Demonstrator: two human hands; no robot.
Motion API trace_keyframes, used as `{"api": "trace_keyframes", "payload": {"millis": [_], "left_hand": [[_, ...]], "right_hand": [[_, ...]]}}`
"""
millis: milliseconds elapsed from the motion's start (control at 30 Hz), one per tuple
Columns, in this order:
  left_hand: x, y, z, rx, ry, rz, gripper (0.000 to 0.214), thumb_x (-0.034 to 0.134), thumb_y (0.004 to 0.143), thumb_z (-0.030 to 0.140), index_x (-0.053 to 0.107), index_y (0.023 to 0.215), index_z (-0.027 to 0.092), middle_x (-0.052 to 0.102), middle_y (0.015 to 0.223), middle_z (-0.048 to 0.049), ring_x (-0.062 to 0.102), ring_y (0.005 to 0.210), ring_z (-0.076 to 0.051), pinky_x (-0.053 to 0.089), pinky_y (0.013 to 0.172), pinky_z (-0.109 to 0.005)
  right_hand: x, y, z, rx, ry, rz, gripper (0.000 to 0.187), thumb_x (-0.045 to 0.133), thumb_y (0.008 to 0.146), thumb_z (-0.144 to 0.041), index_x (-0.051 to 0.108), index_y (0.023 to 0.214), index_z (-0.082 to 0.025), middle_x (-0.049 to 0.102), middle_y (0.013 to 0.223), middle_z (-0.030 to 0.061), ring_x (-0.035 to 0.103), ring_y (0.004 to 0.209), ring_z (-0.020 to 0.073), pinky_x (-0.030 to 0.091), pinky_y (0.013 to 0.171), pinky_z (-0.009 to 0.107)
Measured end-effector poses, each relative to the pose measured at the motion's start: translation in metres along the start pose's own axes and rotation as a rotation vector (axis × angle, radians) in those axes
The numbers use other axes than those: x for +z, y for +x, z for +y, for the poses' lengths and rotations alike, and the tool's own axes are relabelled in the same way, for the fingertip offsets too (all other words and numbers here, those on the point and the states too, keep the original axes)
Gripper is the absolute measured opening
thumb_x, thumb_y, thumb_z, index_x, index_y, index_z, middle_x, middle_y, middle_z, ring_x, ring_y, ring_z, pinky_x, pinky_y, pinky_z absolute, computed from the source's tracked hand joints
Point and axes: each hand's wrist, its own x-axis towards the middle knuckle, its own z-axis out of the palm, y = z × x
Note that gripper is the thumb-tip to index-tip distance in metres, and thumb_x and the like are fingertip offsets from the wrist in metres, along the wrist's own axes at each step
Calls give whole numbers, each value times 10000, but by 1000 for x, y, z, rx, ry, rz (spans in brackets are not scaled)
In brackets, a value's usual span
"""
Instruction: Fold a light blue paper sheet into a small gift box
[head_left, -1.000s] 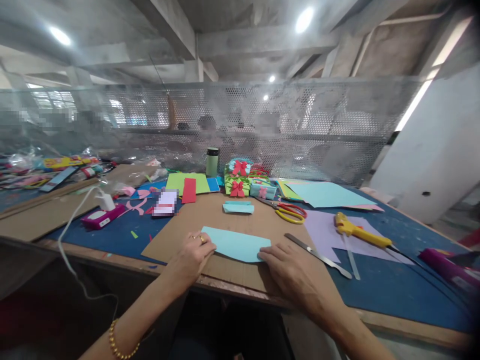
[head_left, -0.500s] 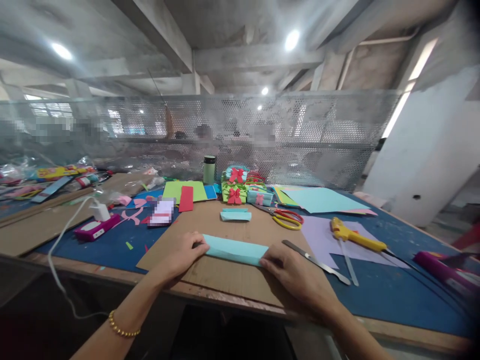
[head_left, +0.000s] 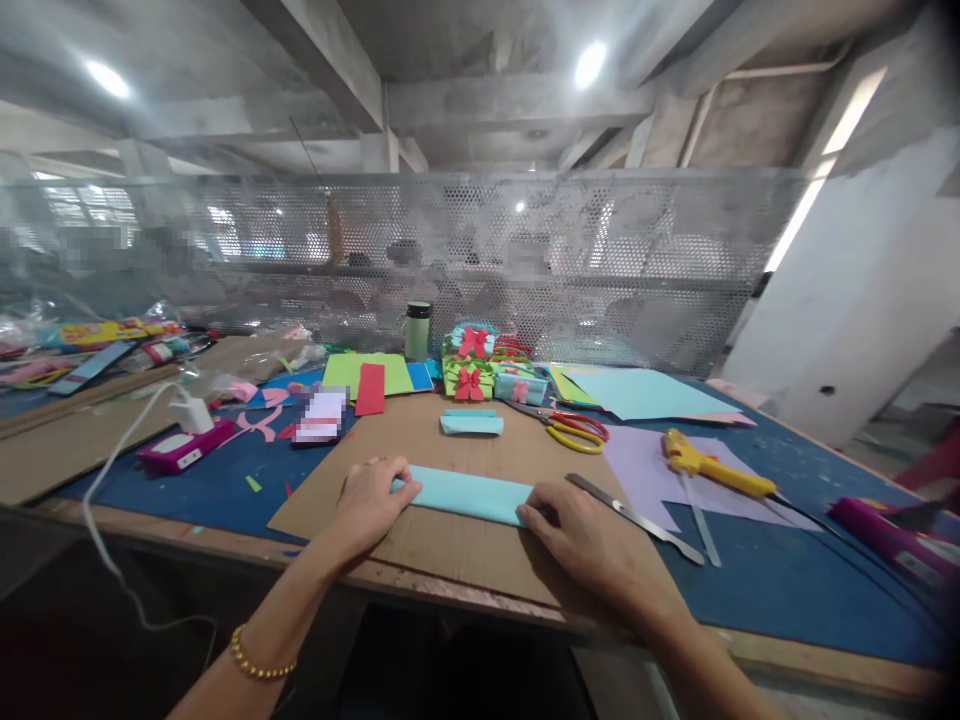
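Observation:
A folded strip of light blue paper (head_left: 466, 494) lies on a brown cardboard sheet (head_left: 465, 545) near the table's front edge. My left hand (head_left: 371, 503) presses on the strip's left end, fingers curled over it. My right hand (head_left: 577, 535) holds down the right end with bent fingers. Both hands rest on the cardboard.
A metal ruler (head_left: 637, 518) lies just right of my right hand. Behind are red-and-yellow scissors (head_left: 574, 428), a yellow craft knife (head_left: 716, 468), a small folded blue piece (head_left: 471, 423), paper gift boxes with red bows (head_left: 480, 368), a green bottle (head_left: 417, 331), coloured sheets (head_left: 645, 393), a charger and cable (head_left: 191, 412).
The wide blue sheet has been folded over into a narrow strip. Both hands now press its ends, and the view shifted slightly.

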Motion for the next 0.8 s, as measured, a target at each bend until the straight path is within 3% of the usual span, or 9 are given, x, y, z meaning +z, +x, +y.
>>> {"api": "trace_keyframes", "payload": {"millis": [267, 433, 600, 800], "left_hand": [[-15, -10, 3, 119, -145, -36, 156, 602, 795, 369, 630, 800, 215, 647, 890, -22, 552, 914, -229, 354, 815, -339], [-19, -8, 1, 148, -282, -40, 161, 566, 790, 347, 627, 767, 199, 648, 861, -17, 557, 889, -214, 387, 790, -306], [-20, -3, 7, 82, -274, -74, 202, 536, 781, 376, 608, 750, 190, 626, 789, -2, 561, 814, -204, 384, 704, -288], [-21, 10, 15, 114, -258, -55, 219, 511, 791, 372, 605, 738, 182, 624, 780, -10, 565, 793, -194, 376, 691, -283]], "right_hand": [[3, -7, 10, -110, 107, 59, 205, 515, 935, -300, 660, 817, -216, 676, 845, 12, 597, 792, 168, 385, 698, 271], [2, -9, 13, -191, 143, 72, 138, 574, 899, -320, 659, 848, -224, 662, 894, 0, 594, 870, 163, 408, 766, 265], [1, -9, 12, -98, 108, 63, 202, 538, 929, -321, 645, 793, -218, 662, 847, -1, 597, 801, 162, 388, 700, 260], [7, -5, 14, -28, 6, 111, 321, 441, 983, -359, 609, 749, -217, 665, 802, 10, 593, 713, 156, 317, 605, 260]]}}
